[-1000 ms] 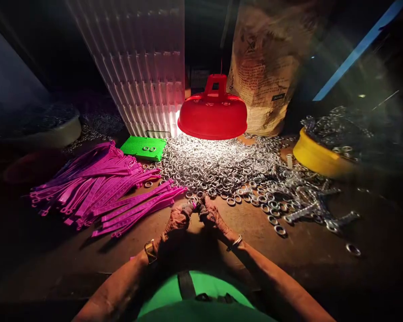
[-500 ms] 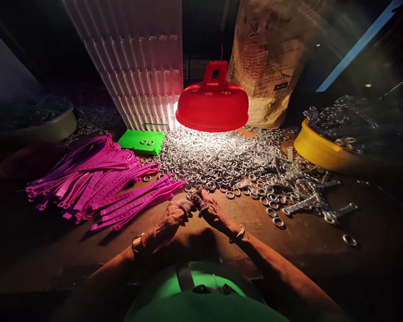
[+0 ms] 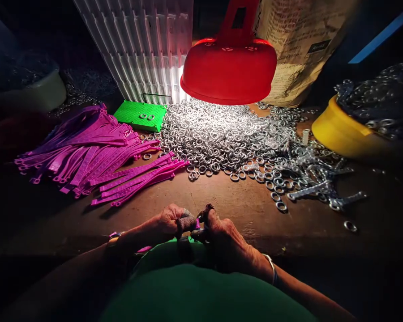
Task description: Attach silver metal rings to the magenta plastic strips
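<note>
My left hand [image 3: 174, 220] is closed, pinching a pink plastic strap [image 3: 198, 223] whose end pokes out between the two hands. Another bit of pink shows below my left wrist. Dark cloth covers wrap several fingertips. My right hand [image 3: 226, 237] closes on the same strap end from the other side; its fingers are partly in shadow, and whether a ring is among them is hidden. Both hands are close to my body at the table's front edge. Beyond them lie a heap of pink straps [image 3: 94, 154] and a large pile of metal rings [image 3: 221, 138].
A red lamp [image 3: 230, 71] hangs low over the rings. The green perforated box [image 3: 141, 115] bears two rings. To the right are shiny grey strips [image 3: 309, 190] and a yellow basin [image 3: 345, 132]. A paper sack [image 3: 293, 58] and a ribbed white panel [image 3: 144, 53] stand behind.
Both hands have drawn back from the edge of the ring pile towards my body, still together. The camera view has shifted, and a pink strap end now shows between the fingers.
</note>
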Demonstrator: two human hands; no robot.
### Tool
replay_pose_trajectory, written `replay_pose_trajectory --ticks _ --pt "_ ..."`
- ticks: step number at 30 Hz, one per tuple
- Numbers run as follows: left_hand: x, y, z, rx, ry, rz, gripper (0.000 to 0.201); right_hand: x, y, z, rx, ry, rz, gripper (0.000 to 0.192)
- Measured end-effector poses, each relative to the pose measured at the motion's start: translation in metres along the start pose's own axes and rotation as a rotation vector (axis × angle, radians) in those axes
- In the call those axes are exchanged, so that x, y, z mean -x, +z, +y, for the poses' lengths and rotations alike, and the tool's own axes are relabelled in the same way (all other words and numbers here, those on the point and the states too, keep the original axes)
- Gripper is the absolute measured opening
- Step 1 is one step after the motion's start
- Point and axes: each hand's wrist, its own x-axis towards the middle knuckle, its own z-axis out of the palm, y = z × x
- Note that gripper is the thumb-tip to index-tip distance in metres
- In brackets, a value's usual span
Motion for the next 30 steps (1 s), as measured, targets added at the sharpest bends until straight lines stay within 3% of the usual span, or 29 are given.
replay_pose_trajectory --ticks 7,12,16,20,25,30 --pt "0.024 0.013 -0.016 0.161 0.028 -0.026 0.046 0.003 0.013 0.001 -0.187 0.071 -0.009 0.023" --pt "0.022 0.018 -0.026 0.285 -0.080 -0.011 0.039 0.002 0.008 -0.013 -0.282 0.047 -0.140 0.020" --pt "0.020 0.019 -0.022 0.315 -0.109 0.022 0.037 -0.004 0.002 -0.018 -0.121 0.046 -0.183 0.017" --pt "0.012 0.016 -0.017 0.347 -0.125 0.007 0.039 -0.017 -0.003 -0.006 0.127 0.020 -0.240 0.018" --pt "-0.021 0.003 -0.032 -0.010 0.023 0.014 0.043 -0.025 -0.011 0.024 0.328 -0.092 -0.170 0.013" --pt "-0.047 0.006 -0.044 -0.687 0.159 0.106 0.044 -0.026 -0.027 0.060 0.548 -0.228 0.011 0.016"
